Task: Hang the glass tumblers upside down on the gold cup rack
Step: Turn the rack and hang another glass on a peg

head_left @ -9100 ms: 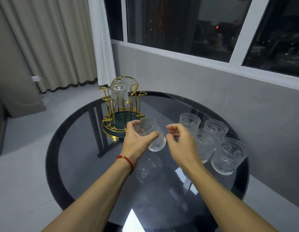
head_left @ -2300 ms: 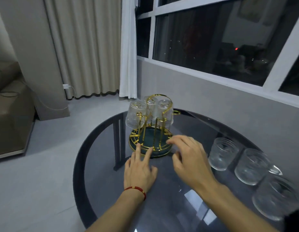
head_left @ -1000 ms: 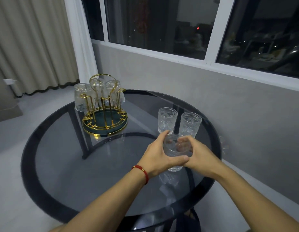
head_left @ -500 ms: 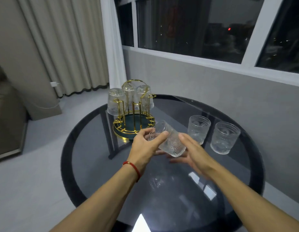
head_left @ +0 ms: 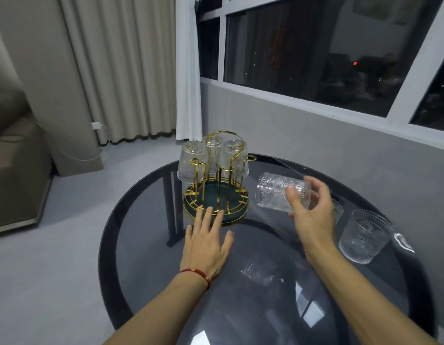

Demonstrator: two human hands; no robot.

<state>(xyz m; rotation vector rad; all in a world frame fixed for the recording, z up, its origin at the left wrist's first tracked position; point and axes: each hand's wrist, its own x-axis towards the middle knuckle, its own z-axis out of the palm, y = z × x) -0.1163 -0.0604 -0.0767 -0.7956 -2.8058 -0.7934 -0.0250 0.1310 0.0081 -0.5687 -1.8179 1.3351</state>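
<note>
Reaching across the round glass table (head_left: 131, 245), my left hand (head_left: 207, 242) lay flat and unclenched, fingertips at the base of the gold cup rack (head_left: 216, 202). My right hand (head_left: 313, 215) grasped an embossed glass tumbler (head_left: 278, 192) by its base end, tipped on its side just right of the rack. It looked rigid, breakable and probably slick; the ribbed wall seemed the safest hold. Beyond, three inverted tumblers (head_left: 191, 161) hung on pegs.

The right hand (head_left: 311, 215) holds a glass tumbler (head_left: 280, 192) sideways beside the gold cup rack (head_left: 216, 195). The left hand (head_left: 207, 242), fingers spread, touches the rack's base.
</note>
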